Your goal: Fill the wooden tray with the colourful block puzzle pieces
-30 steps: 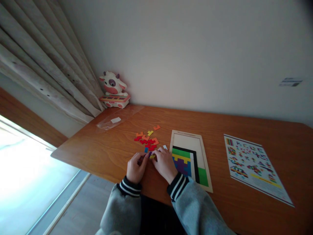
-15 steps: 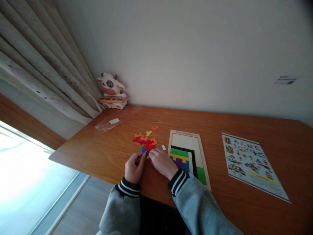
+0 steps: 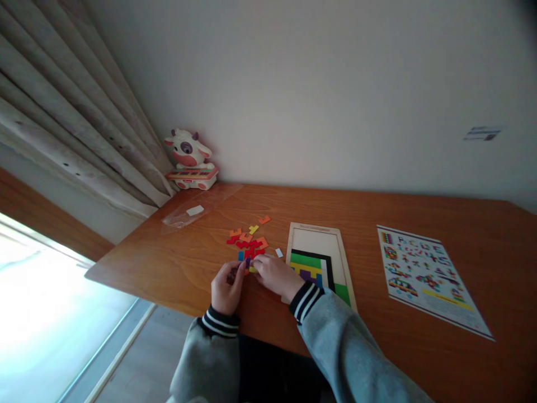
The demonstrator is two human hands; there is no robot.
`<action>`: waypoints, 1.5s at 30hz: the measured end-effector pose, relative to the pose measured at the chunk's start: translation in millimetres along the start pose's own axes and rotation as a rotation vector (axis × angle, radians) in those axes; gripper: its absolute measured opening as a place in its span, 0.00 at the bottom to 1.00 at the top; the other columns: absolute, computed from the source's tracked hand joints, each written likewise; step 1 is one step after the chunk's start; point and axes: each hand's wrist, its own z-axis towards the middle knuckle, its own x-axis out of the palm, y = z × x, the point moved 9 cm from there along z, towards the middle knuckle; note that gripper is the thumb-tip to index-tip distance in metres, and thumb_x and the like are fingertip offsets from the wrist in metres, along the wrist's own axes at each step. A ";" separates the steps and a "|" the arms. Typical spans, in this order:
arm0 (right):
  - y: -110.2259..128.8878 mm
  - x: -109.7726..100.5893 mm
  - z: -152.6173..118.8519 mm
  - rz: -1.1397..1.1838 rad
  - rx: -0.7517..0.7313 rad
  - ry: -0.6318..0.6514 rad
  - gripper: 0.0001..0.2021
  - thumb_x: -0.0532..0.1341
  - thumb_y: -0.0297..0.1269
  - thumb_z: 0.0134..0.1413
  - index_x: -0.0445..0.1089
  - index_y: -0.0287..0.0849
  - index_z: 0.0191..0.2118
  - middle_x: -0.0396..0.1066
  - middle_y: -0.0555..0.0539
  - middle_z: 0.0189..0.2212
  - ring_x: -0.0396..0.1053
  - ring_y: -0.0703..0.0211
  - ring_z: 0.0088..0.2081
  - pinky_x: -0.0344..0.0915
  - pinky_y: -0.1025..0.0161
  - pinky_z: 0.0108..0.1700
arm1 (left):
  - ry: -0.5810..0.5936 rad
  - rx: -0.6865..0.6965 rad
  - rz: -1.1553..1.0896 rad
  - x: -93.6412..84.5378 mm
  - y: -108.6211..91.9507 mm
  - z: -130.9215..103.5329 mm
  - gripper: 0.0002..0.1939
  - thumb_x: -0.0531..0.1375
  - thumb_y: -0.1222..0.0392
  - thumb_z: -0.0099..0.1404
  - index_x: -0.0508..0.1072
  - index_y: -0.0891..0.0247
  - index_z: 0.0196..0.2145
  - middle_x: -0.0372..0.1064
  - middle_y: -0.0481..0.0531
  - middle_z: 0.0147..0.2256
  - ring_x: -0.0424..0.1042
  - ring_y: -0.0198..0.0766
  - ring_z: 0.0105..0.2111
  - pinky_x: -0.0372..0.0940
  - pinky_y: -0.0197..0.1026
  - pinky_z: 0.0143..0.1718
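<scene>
Near the table's front edge, my left hand [image 3: 225, 288] is closed, its fingers pinched by a small purple piece [image 3: 248, 262]. Just to its right, my right hand [image 3: 277, 275] has its fingers together over a yellow piece [image 3: 252, 269]; whether it grips anything is hidden. Red pieces [image 3: 250, 246], orange pieces [image 3: 263, 242] and a blue piece [image 3: 240, 256] lie loose beyond the hands. Right of them is a wooden tray [image 3: 346, 252], holding green, yellow, purple, blue, white and black pieces; my right sleeve covers its lower left part.
A printed sheet [image 3: 428, 274] lies on the right of the table [image 3: 361, 210]. A small white piece [image 3: 279, 253] is beside the tray. At the back left are a clear plastic bag [image 3: 178, 217] and a cow toy [image 3: 191, 159] with a keyboard.
The view has shifted slightly. The purple piece shows more clearly between the hands, and my fingertips have parted a little.
</scene>
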 end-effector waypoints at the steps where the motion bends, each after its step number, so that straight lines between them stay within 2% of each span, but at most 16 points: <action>1: -3.0 0.1 0.8 0.027 0.030 -0.008 0.10 0.58 0.29 0.61 0.72 0.39 0.47 0.75 0.42 0.45 0.72 0.55 0.49 0.65 0.61 0.51 | 0.001 -0.001 -0.003 0.0 -0.4 0.2 0.17 0.60 0.46 0.66 0.77 0.64 0.38 0.76 0.52 0.32 0.73 0.35 0.27 0.69 0.34 0.30; 7: -23.2 7.9 7.0 0.160 0.215 -0.049 0.19 0.64 0.25 0.50 0.71 0.37 0.50 0.77 0.43 0.41 0.75 0.58 0.42 0.66 0.64 0.45 | 0.001 -0.019 -0.021 -0.5 -3.6 0.7 0.17 0.60 0.46 0.66 0.77 0.64 0.37 0.75 0.51 0.30 0.73 0.35 0.27 0.69 0.34 0.29; 12: -20.7 3.4 6.1 0.228 0.228 -0.066 0.11 0.65 0.24 0.46 0.76 0.42 0.37 0.78 0.48 0.33 0.75 0.59 0.37 0.66 0.66 0.40 | -0.014 -0.001 -0.012 -3.2 -8.4 0.7 0.18 0.60 0.46 0.66 0.77 0.65 0.37 0.76 0.52 0.31 0.73 0.35 0.28 0.69 0.34 0.31; 16: -24.6 -23.9 -13.7 0.244 0.269 -0.168 0.04 0.63 0.28 0.52 0.74 0.42 0.34 0.78 0.47 0.34 0.75 0.57 0.38 0.66 0.65 0.40 | -0.018 0.003 -0.029 -4.3 -8.5 0.2 0.18 0.61 0.45 0.65 0.77 0.65 0.36 0.75 0.51 0.30 0.73 0.35 0.27 0.69 0.34 0.30; 20: -50.2 -58.2 -65.7 0.275 0.329 -0.327 0.08 0.56 0.34 0.63 0.72 0.43 0.43 0.78 0.47 0.35 0.75 0.60 0.35 0.69 0.65 0.38 | 0.030 0.009 -0.033 0.4 -3.8 -1.6 0.16 0.61 0.47 0.66 0.76 0.65 0.39 0.75 0.52 0.29 0.73 0.36 0.28 0.69 0.35 0.31; 22: -68.9 -84.0 -109.6 0.275 0.324 -0.594 0.09 0.57 0.37 0.63 0.73 0.43 0.43 0.77 0.44 0.39 0.75 0.57 0.37 0.71 0.62 0.39 | 0.053 0.035 -0.017 2.8 -4.4 -2.4 0.15 0.60 0.49 0.66 0.76 0.65 0.39 0.75 0.52 0.30 0.73 0.36 0.28 0.68 0.35 0.31; 24: -90.2 -95.0 -155.3 0.163 0.393 -0.755 0.11 0.56 0.39 0.64 0.74 0.43 0.44 0.75 0.42 0.40 0.75 0.56 0.37 0.72 0.60 0.39 | 0.076 0.078 0.012 5.4 -9.1 -2.7 0.13 0.60 0.51 0.67 0.76 0.64 0.39 0.75 0.52 0.32 0.72 0.35 0.28 0.68 0.35 0.32; 26: -106.4 -95.7 -191.2 0.018 0.462 -0.819 0.13 0.54 0.40 0.65 0.74 0.43 0.47 0.74 0.42 0.40 0.75 0.54 0.38 0.72 0.58 0.41 | 0.106 0.125 0.047 8.5 -16.8 -2.7 0.12 0.60 0.52 0.68 0.76 0.63 0.39 0.75 0.52 0.34 0.72 0.35 0.30 0.68 0.35 0.33; 28: -114.1 -90.8 -210.8 -0.083 0.470 -0.818 0.13 0.55 0.41 0.65 0.73 0.43 0.48 0.75 0.42 0.38 0.75 0.53 0.36 0.72 0.56 0.40 | 0.130 0.164 0.079 10.8 -25.3 -2.3 0.11 0.59 0.53 0.68 0.76 0.63 0.39 0.75 0.53 0.35 0.73 0.36 0.31 0.68 0.36 0.34; 30: -118.4 -85.3 -219.1 -0.115 0.474 -0.815 0.12 0.56 0.40 0.64 0.73 0.42 0.45 0.75 0.43 0.37 0.75 0.53 0.35 0.72 0.56 0.40 | 0.146 0.187 0.103 12.0 -32.3 -1.7 0.11 0.59 0.53 0.69 0.77 0.63 0.39 0.76 0.53 0.36 0.73 0.36 0.32 0.69 0.36 0.35; 35: -117.6 -68.3 -205.7 -0.094 0.426 -0.699 0.13 0.54 0.39 0.66 0.75 0.42 0.41 0.75 0.42 0.40 0.75 0.52 0.40 0.72 0.54 0.44 | 0.161 0.218 0.122 12.9 -40.8 -1.3 0.11 0.58 0.54 0.69 0.77 0.63 0.39 0.75 0.53 0.34 0.72 0.35 0.30 0.68 0.35 0.33; 40: -113.3 -59.5 -200.7 -0.094 0.413 -0.604 0.13 0.56 0.41 0.64 0.74 0.43 0.47 0.76 0.42 0.46 0.73 0.47 0.46 0.70 0.48 0.50 | 0.161 0.225 0.122 13.6 -39.0 -1.5 0.09 0.59 0.55 0.69 0.76 0.63 0.39 0.74 0.52 0.34 0.71 0.35 0.30 0.67 0.35 0.33; 45: -110.0 -58.0 -207.0 -0.087 0.432 -0.581 0.16 0.55 0.38 0.65 0.69 0.44 0.56 0.77 0.42 0.45 0.73 0.47 0.46 0.70 0.48 0.50 | 0.190 0.214 0.122 15.5 -35.5 -2.2 0.09 0.59 0.56 0.69 0.76 0.62 0.40 0.75 0.52 0.35 0.72 0.36 0.32 0.67 0.36 0.35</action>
